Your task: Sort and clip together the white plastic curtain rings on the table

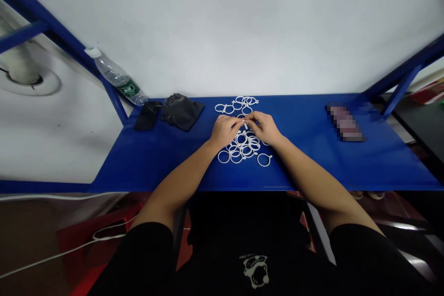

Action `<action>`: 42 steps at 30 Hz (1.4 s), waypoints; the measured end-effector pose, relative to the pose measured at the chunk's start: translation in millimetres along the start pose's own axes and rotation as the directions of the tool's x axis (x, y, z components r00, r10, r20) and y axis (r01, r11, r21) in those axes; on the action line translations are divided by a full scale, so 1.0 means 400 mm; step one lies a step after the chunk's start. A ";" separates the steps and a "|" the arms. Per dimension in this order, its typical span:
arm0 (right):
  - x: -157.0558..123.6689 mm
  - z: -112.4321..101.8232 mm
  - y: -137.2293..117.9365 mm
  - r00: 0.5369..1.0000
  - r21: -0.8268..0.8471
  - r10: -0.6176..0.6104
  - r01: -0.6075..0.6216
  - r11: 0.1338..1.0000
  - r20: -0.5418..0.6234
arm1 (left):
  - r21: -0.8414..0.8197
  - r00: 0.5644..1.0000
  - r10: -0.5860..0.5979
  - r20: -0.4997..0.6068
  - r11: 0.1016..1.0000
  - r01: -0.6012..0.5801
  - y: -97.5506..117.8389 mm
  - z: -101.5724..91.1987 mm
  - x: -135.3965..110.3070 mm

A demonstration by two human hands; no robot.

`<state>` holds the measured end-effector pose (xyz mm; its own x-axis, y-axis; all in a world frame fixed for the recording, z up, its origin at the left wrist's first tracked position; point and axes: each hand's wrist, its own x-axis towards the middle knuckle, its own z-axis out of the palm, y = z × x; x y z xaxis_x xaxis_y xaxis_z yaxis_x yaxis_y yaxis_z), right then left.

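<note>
My left hand (225,130) and my right hand (265,126) meet over the middle of a blue table (312,166). Both pinch one small white plastic ring (244,123) between their fingertips. Under and just in front of the hands lies a heap of several white rings (244,147). A second group of white rings (239,104) lies flat behind the hands, toward the wall. One single ring (264,160) sits apart at the near right of the heap.
A black pouch (181,110) and a flat black object (147,115) lie at the table's back left. A clear water bottle (118,77) leans against the blue frame there. A blurred flat item (345,123) lies at the right. The white wall stands right behind.
</note>
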<state>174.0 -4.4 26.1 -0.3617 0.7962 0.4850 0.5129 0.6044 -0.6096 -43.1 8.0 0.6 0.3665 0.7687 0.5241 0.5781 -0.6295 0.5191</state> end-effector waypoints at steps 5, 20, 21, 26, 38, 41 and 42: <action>0.006 0.000 0.019 1.000 0.028 0.013 -0.013 1.000 -0.010 | 0.019 1.000 0.001 0.008 1.000 -0.001 0.004 -0.011 0.004; 0.017 0.002 0.112 0.981 -0.298 0.147 -0.105 0.949 0.125 | 0.006 0.999 0.028 0.038 1.000 -0.028 -0.003 -0.002 0.003; 0.018 0.002 0.105 0.986 -0.279 0.135 -0.103 0.955 0.098 | 0.007 0.999 0.017 0.031 1.000 -0.017 -0.005 -0.001 0.004; 0.014 -0.001 0.054 1.000 -0.156 -0.017 0.021 0.987 0.023 | 0.043 1.000 -0.020 -0.001 0.999 0.020 -0.004 0.000 0.005; 0.004 0.010 0.008 0.996 -0.088 -0.086 0.086 0.992 0.004 | 0.018 1.000 -0.027 0.002 0.999 0.027 0.000 0.007 0.007; 0.008 0.012 0.000 0.994 -0.052 -0.107 0.107 0.993 0.001 | 0.031 0.999 -0.028 -0.020 0.999 0.028 0.002 0.007 0.007; 0.010 0.012 -0.004 0.993 -0.040 -0.119 0.119 0.992 -0.001 | 0.035 0.999 -0.027 -0.029 0.999 0.028 0.004 0.007 0.007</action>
<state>167.9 -2.2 25.9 -0.4195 0.7186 0.5546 0.4968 0.6931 -0.5223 -39.2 9.4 1.1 0.3294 0.7821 0.5290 0.6137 -0.6031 0.5095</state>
